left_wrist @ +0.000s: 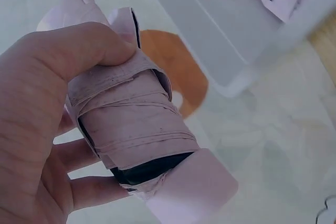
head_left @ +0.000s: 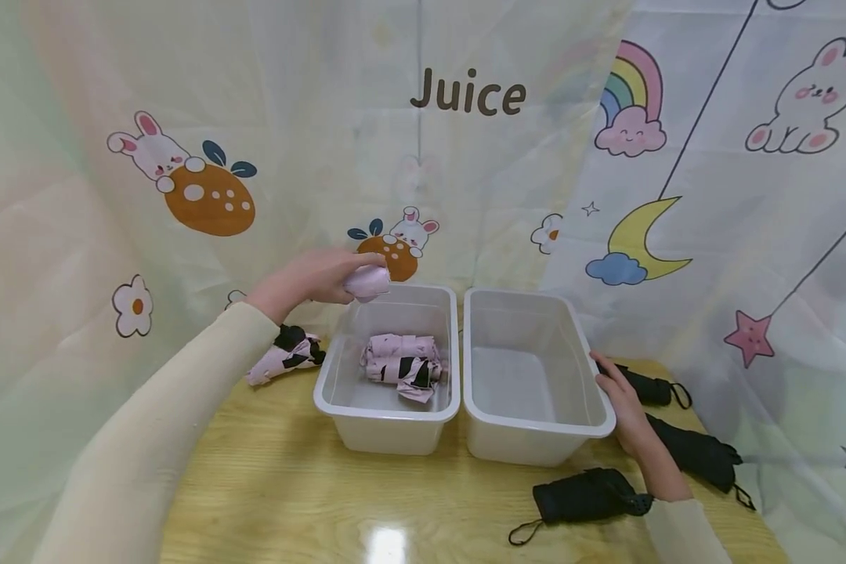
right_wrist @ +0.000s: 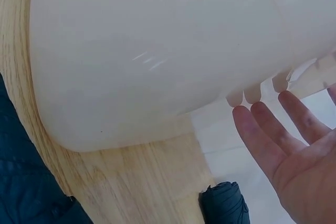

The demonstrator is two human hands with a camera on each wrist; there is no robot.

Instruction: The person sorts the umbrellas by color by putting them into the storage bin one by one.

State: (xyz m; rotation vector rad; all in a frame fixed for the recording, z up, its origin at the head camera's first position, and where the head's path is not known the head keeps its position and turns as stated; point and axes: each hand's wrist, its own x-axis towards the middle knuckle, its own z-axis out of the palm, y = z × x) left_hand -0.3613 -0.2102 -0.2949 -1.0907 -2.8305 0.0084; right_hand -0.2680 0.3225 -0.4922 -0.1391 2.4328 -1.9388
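My left hand (head_left: 317, 277) grips a folded pink umbrella (head_left: 369, 283) above the back of the left white bin (head_left: 388, 412). In the left wrist view the thumb lies across the umbrella's (left_wrist: 134, 121) wrapped fabric, other fingers are behind it, and a dark strip shows near its smooth pink end. Inside the left bin lie two folded umbrellas, one pink (head_left: 399, 345) and one pink with black patches (head_left: 388, 369). At the outer side of the right white bin (head_left: 536, 429), my right hand (head_left: 626, 407) has its fingers extended, fingertips at the bin's wall (right_wrist: 131, 61). Nothing shows inside the right bin.
Another pink and black umbrella (head_left: 285, 360) lies left of the bins on the wooden table (head_left: 275, 486). Black folded umbrellas lie at the right: one in front (head_left: 583, 498), one beyond my right wrist (head_left: 698, 450), one farther back (head_left: 648, 387). A printed cloth (head_left: 479, 172) hangs behind.
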